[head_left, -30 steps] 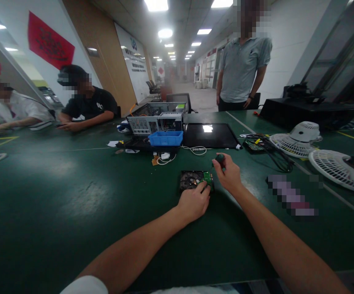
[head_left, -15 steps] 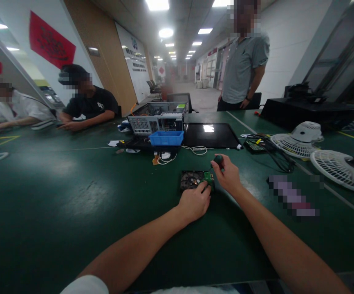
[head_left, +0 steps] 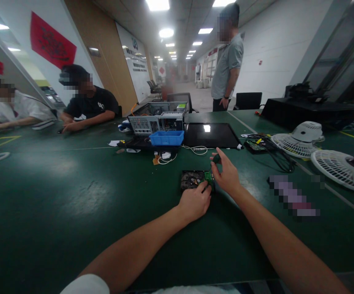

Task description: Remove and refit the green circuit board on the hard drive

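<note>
A hard drive (head_left: 189, 179) lies flat on the green table, its dark casing and green circuit board facing up. My left hand (head_left: 195, 201) grips its near right edge, fingertips resting on the board. In my right hand (head_left: 227, 175) is a screwdriver (head_left: 216, 159) with a dark green handle, held between thumb and fingers. The tool leans over the board's right end; its tip is too small to make out.
Beyond the drive stand a blue tray (head_left: 166, 138), an opened computer case (head_left: 155, 118) and a flat black screen (head_left: 212, 135). Cables (head_left: 283, 161), white fan parts (head_left: 298, 141) and a blurred-out object (head_left: 292, 196) lie right. Two people sit left; another person (head_left: 227, 73) stands behind the table.
My right hand's fingers have shifted and opened somewhat around the screwdriver handle. My left hand and the hard drive stay put. The standing person has moved left and turned.
</note>
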The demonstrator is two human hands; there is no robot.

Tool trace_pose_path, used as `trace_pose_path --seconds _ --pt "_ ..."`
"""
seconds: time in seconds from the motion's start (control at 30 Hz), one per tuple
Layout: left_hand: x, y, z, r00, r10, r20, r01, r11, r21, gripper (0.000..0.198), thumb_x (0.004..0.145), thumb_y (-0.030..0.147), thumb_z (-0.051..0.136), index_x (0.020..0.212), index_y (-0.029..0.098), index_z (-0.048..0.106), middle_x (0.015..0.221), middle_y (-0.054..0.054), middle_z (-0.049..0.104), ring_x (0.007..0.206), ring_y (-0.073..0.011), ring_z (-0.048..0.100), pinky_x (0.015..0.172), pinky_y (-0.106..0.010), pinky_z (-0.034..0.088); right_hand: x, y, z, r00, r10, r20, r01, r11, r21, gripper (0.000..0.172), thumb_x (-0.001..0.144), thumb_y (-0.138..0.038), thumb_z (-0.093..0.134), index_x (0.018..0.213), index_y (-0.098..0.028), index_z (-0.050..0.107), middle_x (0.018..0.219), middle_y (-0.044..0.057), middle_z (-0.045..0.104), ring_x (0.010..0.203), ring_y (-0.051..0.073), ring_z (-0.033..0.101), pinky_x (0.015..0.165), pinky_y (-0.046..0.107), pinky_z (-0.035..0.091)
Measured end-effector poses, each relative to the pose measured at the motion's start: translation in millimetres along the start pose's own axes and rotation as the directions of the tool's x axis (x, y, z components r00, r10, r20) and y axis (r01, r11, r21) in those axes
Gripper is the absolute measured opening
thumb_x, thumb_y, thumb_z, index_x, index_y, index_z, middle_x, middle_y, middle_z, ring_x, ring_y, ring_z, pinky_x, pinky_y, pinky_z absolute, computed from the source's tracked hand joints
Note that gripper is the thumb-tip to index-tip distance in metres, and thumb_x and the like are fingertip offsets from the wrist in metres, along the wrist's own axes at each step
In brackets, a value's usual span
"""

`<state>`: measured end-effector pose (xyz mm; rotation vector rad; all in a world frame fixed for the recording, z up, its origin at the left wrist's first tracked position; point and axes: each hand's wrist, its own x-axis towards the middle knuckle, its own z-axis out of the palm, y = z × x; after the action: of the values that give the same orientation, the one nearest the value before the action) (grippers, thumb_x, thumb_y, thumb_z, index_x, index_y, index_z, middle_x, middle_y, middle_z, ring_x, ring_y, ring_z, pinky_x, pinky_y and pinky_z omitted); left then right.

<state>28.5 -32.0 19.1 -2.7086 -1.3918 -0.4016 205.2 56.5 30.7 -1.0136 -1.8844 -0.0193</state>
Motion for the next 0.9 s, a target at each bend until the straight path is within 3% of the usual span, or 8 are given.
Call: trace_pose_path --seconds 0.27,0.43,0.63,0.77,0.9 --pt "0.0 -0.5 1.2 1.000 0.005 -0.014 -0.005 1.000 -0.005 0.043 0.100 0.032 0.044 0.139 0.017 0.053 0.146 -0.013 0.053 0.108 -0.0250 0.067 0.078 -0.035 0.061 -1.0 4.8 7.7 0.999 0.005 -0.054 -0.006 1.000 -0.013 0.051 0.099 -0.034 0.055 0.148 -0.024 0.042 0.126 0.013 0.067 0.106 0.027 0.069 0.094 0.048 0.058" --pt "0.1 -0.4 1.3 1.000 0.005 -0.018 -0.005 1.000 0.007 0.044 0.100 0.033 0.044 0.139 0.017 0.053 0.146 -0.014 0.053 0.106 -0.0254 0.067 0.075 -0.036 0.061 -0.2 2.9 3.2 0.999 -0.045 -0.022 0.043 0.997 -0.065 0.052 0.098 -0.035 0.058 0.147 -0.025 0.045 0.118 0.012 0.066 0.104 0.027 0.068 0.092 0.047 0.058" --pt "-1.0 0.5 0.3 0.999 0.015 -0.031 -0.015 1.000 0.000 0.045 0.099 0.032 0.046 0.140 0.016 0.052 0.147 -0.015 0.052 0.107 -0.0255 0.068 0.077 -0.036 0.061 -1.0 1.8 3.4 0.997 -0.076 -0.025 0.075 0.997 -0.029 0.057 0.100 -0.027 0.048 0.154 -0.023 0.032 0.137 0.016 0.058 0.121 0.028 0.061 0.103 0.051 0.053" --pt "-6.2 -1.3 -2.1 0.999 0.028 -0.016 -0.028 0.999 0.017 0.046 0.099 0.032 0.046 0.142 0.016 0.051 0.150 -0.014 0.050 0.104 -0.0245 0.070 0.077 -0.035 0.061 -4.7 5.8 10.8 0.994 0.000 -0.110 -0.001 1.000 -0.001 0.052 0.099 -0.033 0.054 0.147 -0.023 0.039 0.127 0.015 0.063 0.100 0.026 0.069 0.091 0.048 0.059" --pt "-14.7 -7.1 -4.4 1.000 0.019 -0.009 -0.019 1.000 0.020 0.045 0.099 0.031 0.046 0.142 0.018 0.051 0.150 -0.013 0.050 0.105 -0.0232 0.069 0.076 -0.033 0.061 -5.0 8.3 12.0 0.984 0.022 -0.174 -0.026 0.999 -0.019 0.045 0.096 -0.037 0.060 0.136 -0.022 0.047 0.116 0.012 0.064 0.086 0.022 0.067 0.082 0.045 0.060"
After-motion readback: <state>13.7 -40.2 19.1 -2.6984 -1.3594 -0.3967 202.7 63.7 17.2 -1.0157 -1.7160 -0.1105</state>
